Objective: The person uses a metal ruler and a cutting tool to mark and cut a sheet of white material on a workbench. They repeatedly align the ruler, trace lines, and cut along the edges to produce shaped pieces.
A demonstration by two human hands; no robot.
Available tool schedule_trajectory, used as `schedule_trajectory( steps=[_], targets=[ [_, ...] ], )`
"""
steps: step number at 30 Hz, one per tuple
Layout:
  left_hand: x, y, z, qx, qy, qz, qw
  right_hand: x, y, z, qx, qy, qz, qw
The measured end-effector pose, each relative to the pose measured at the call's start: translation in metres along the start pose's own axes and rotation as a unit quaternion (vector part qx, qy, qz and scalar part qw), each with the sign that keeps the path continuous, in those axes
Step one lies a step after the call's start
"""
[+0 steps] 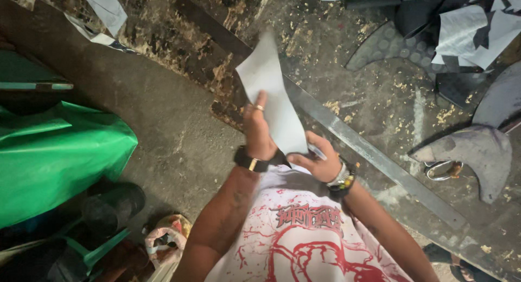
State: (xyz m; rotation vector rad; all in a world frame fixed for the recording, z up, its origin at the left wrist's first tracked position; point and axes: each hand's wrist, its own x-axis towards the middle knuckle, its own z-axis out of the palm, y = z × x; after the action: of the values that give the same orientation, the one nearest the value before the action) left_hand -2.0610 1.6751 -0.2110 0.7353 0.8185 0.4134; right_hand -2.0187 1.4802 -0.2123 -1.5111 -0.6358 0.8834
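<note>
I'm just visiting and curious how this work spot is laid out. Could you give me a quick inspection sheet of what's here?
Surface: dark, worn worktable, scuffed and strewn with pale crumbs; a long metal strip lies across it.
Job's things: a pale pointed sheet held upright; a slim tool, kind unclear.
Clutter: grey cut pieces, a pile of dark and pale offcuts, scissors.
Hands: left hand, with ring and watch, grips the sheet; right hand holds the tool at the sheet's lower edge.
Cables: nothing seen.
Surroundings: green sheeting at the left, a crumpled bag below.
</note>
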Motion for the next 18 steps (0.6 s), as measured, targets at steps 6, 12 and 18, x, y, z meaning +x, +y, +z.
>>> schedule_trajectory(
  steps=[6,12,18],
  targets=[
    [0.038,0.018,-0.048,0.214,0.059,0.189,0.957,-0.042,0.001,-0.052,-0.096,0.115,0.131,0.980],
    [0.052,0.001,-0.101,0.571,0.109,0.214,0.785,-0.080,0.005,-0.096,-0.191,0.111,0.092,0.971],
    [0.059,-0.009,-0.117,0.676,0.182,0.342,0.626,-0.143,0.011,-0.098,-0.405,0.158,0.102,0.895]
  ],
)
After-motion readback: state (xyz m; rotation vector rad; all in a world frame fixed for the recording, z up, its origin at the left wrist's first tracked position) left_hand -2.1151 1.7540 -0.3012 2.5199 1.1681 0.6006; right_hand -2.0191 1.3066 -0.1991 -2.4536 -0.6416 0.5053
